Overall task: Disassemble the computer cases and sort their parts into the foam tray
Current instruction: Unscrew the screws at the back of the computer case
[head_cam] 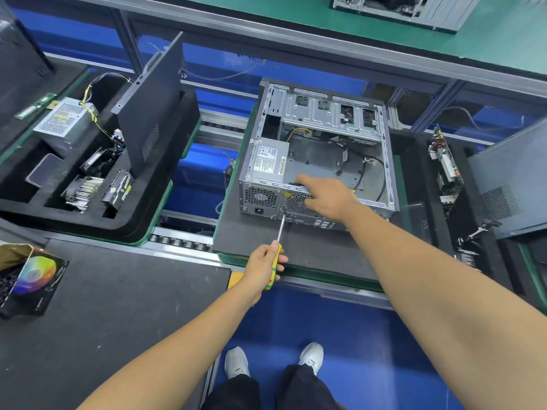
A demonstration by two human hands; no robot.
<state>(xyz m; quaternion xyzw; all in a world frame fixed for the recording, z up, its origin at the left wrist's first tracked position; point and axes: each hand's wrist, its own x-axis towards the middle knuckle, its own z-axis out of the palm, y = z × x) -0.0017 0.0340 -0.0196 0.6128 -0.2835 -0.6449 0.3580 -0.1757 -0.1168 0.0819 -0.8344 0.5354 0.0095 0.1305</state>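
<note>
The screwdriver (277, 247) is gripped in the left hand (263, 269), fingers curled round its handle, the tip set against the rear panel of the computer case (321, 156), which lies open on the pad before the person. The right hand (327, 198) rests on the rear edge, fingers extended, nothing held. A slipped tip could strike that hand. The sheet-metal rims are likely sharp. Open room remains inside the case; the foam tray (124, 223) lies well left.
</note>
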